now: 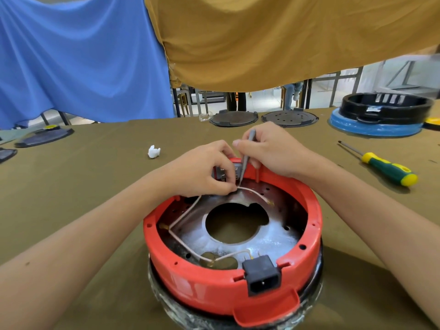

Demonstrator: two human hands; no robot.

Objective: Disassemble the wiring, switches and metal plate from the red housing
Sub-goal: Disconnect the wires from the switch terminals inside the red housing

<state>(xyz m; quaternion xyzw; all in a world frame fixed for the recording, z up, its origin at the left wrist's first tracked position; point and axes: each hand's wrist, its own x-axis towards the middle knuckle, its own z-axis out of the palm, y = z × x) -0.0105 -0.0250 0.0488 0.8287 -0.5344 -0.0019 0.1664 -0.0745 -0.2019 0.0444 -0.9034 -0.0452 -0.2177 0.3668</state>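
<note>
The round red housing (214,289) sits in front of me on a dark base. Inside lies a metal plate (269,239) with a large centre hole. A pale wire (183,217) runs around the plate from the far switch block (220,173) to a black power socket (262,277) in the near wall. My left hand (202,171) pinches the wire at the far rim beside the switch. My right hand (273,151) holds grey tweezers (246,158) pointing down, their tip at the wire next to my left fingers.
A green-and-yellow screwdriver (385,169) lies to the right on the olive table cloth. A crumpled white scrap (154,151) lies at the left. Dark round lids (234,118) and a black ring on a blue base (381,115) stand along the far edge.
</note>
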